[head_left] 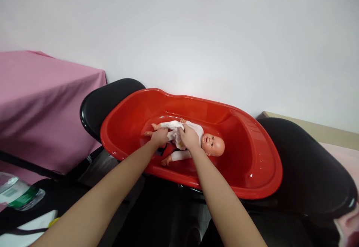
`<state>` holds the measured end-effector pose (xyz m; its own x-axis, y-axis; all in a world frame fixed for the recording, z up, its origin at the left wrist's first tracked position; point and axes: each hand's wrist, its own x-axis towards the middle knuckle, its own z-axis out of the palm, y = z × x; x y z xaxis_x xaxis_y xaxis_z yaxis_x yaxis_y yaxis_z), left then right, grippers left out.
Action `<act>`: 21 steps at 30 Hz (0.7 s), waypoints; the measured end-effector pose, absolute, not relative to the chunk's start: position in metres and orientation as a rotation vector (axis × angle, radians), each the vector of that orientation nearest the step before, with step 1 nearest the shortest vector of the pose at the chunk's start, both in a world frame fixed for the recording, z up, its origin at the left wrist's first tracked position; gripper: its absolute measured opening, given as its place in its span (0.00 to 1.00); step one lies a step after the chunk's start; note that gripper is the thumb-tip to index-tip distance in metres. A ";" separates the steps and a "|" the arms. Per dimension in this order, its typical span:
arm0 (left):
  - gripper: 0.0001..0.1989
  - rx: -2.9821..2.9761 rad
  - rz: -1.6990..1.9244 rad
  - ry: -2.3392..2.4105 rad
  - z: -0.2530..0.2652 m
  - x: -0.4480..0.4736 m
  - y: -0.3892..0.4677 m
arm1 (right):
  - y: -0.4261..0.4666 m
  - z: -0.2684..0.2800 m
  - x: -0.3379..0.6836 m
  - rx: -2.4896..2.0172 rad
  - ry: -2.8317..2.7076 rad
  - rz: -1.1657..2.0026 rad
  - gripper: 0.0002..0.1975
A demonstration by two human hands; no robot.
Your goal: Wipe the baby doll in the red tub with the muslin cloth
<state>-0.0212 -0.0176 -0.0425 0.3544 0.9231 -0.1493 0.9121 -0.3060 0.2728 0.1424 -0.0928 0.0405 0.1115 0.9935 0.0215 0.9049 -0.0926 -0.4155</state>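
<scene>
A baby doll [213, 145] lies on its back in a red baby bathtub [263, 157], its head toward the right and its feet toward the left. It has a white cloth body with plastic head, hands and feet. My left hand [159, 137] is closed on a white cloth [174, 124] over the doll's legs. My right hand [189, 136] grips the same cloth at the doll's middle. Whether this cloth is a garment or a loose piece I cannot tell. Both hands hide part of the doll's trunk.
Black chairs stand under the tub's ends, one at the left [109, 97] and one at the right [305, 161]. A pink-draped table [53, 101] is at the left. A plastic bottle [19, 193] lies at the lower left. A white wall [196, 41] rises behind the tub.
</scene>
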 end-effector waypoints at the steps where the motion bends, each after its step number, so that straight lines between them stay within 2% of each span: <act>1: 0.20 2.338 0.071 1.639 -0.044 -0.023 -0.018 | -0.093 0.041 0.142 -2.066 -1.827 0.389 0.22; 4: 0.25 2.396 0.058 1.647 -0.052 -0.029 -0.017 | -0.094 0.041 0.144 -2.035 -1.771 0.378 0.24; 8: 0.36 2.422 -0.089 1.624 -0.064 -0.036 -0.016 | -0.090 0.033 0.146 -1.834 -1.740 0.305 0.16; 11: 0.33 2.410 -0.158 1.677 -0.068 -0.038 -0.014 | -0.085 0.028 0.146 -1.718 -1.676 0.373 0.10; 15: 0.26 2.398 -0.188 1.713 -0.069 -0.038 -0.014 | -0.084 0.023 0.144 -1.723 -1.646 0.607 0.08; 18: 0.26 2.369 -0.208 1.712 -0.069 -0.038 -0.015 | -0.086 0.021 0.141 -1.691 -1.659 0.630 0.07; 21: 0.30 2.292 -0.172 1.674 -0.067 -0.038 -0.017 | -0.087 0.022 0.140 -1.668 -1.614 0.577 0.06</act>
